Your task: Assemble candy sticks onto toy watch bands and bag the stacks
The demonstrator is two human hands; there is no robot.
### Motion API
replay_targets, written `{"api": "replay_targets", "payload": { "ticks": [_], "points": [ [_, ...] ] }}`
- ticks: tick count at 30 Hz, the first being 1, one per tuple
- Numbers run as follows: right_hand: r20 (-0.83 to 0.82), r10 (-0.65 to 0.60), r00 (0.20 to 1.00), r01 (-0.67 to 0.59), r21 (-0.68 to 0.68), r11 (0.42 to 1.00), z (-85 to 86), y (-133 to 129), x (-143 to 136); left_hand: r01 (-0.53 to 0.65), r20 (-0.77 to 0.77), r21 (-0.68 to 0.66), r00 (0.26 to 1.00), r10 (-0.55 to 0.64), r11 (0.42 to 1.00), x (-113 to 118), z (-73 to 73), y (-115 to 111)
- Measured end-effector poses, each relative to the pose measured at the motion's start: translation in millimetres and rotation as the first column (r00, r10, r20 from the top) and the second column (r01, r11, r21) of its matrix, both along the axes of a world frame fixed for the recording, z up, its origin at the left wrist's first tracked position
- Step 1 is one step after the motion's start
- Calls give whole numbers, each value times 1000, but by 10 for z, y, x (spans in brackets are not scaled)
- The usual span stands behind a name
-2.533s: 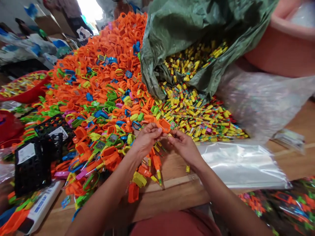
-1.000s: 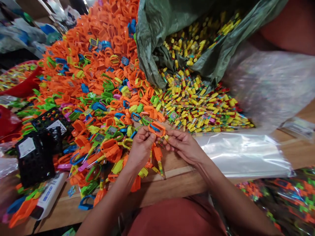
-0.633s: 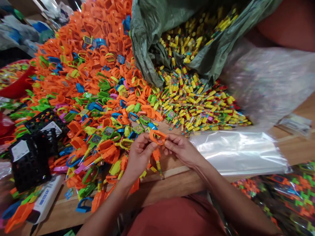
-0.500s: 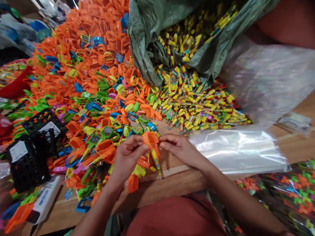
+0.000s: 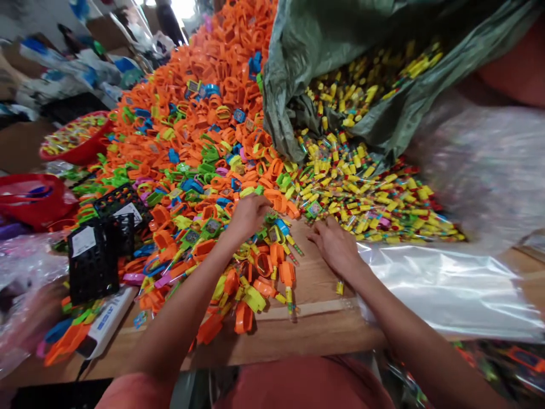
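My left hand (image 5: pixel 251 215) reaches into the near side of a heap of plastic toy watches (image 5: pixel 191 136), mostly orange. Its fingers are curled together, and whatever lies between them is hidden. To the right, my right hand (image 5: pixel 334 245) is low over the wood, fingers bent but apart, at the edge of a pile of clear tubes with yellow caps (image 5: pixel 353 187). Beneath its wrist lies one yellow-capped piece (image 5: pixel 339 288). An orange toy watch (image 5: pixel 287 274) with a tube attached rests on the table between my forearms, beside several similar ones.
A green sack (image 5: pixel 293 62) spills tubes at the back. Flat clear plastic bags (image 5: pixel 443 284) lie at the right. Black perforated trays (image 5: pixel 91 261), a white power strip (image 5: pixel 111 319) and red basins (image 5: pixel 36 199) are on the left.
The orange watch with its tube has left my hands and lies on the table. My left hand has moved out to the watches, my right toward the tubes. The view has shifted.
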State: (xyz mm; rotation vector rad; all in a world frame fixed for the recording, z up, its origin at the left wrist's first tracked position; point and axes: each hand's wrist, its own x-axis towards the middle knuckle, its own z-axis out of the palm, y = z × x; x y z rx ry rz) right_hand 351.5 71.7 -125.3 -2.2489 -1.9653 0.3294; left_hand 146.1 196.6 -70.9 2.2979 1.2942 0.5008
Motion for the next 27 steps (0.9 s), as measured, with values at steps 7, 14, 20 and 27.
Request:
{"api": "replay_targets", "payload": {
  "ticks": [7, 14, 20, 27],
  "points": [
    [-103, -37, 994, 40, 25, 999, 1, -23, 58, -141, -42, -93, 990, 138, 986, 504, -297, 343],
    [-605, 145, 783, 54, 299, 953, -51, -57, 103, -130, 101, -108, 985, 141, 986, 443, -122, 63],
    [-916, 133, 378, 178, 213, 961, 48, -21, -32, 83, 371, -28, 926, -67, 996, 306, -59, -453],
    [-999, 31, 32, 168, 36, 985, 134, -113, -68, 222, 194, 305, 938, -288, 926, 196, -224, -656]
  ]
}}
